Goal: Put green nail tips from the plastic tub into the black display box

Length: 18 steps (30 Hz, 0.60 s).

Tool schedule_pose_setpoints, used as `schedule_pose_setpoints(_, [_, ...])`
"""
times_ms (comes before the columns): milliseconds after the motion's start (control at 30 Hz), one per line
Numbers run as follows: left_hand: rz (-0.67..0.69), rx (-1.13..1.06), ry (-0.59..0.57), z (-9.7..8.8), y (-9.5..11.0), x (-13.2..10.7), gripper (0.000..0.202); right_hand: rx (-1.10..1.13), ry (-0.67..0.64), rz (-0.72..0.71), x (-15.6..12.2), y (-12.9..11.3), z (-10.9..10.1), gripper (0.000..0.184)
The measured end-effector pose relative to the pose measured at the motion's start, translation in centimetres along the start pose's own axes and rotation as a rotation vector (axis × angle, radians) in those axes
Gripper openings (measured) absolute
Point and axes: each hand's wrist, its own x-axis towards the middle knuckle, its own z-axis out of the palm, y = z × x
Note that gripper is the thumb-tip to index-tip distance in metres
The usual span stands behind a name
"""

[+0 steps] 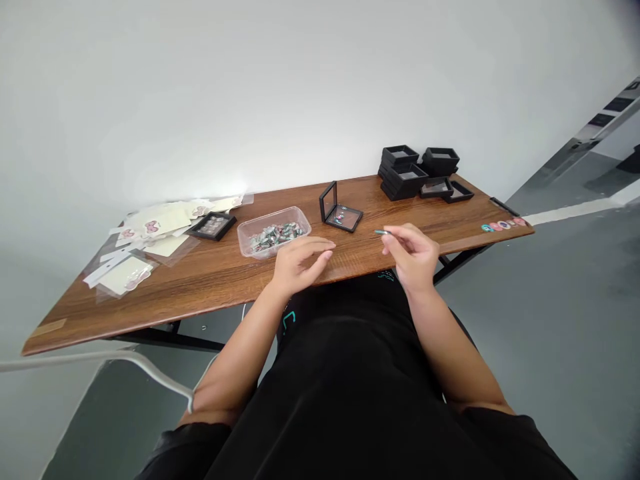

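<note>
Between the thumb and forefinger of my right hand (413,256) is a small, thin, teal-edged piece (383,232), held just above the table's front edge; its kind is too small to make out. My left hand (302,264) rests at the front edge with its fingers stretched out and holds nothing. Beside it stands a clear plastic tub (244,241) of small shiny pieces in silver, green and pink. Beyond my hands, a black display frame (328,200) stands opened like a book, with a few small colourful pieces on its lower half.
Black frames (404,181) are stacked at the back right. Several round colourful stickers or badges (504,225) line the right edge. On the left lie cream cards in clear sleeves (160,223) and a filled black frame (214,225). A white cable (125,355) crosses near my left arm.
</note>
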Motion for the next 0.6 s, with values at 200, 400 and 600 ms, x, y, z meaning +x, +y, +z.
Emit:
schedule_pose_setpoints(200, [-0.061,0.077,-0.267,2.5,-3.1,-0.2,0.034,-0.272,-0.254,0.239,2.9,7.6,1.1,0.034])
schedule_pose_setpoints(400, [-0.148,0.208,-0.388,3.0,-2.8,-0.1,0.036,-0.522,-0.414,0.413,4.0,10.2,3.0,0.034])
schedule_pose_setpoints(600, [-0.224,0.282,-0.483,4.1,-3.5,2.0,0.048,-0.678,-0.484,0.504,4.3,9.9,3.8,0.035])
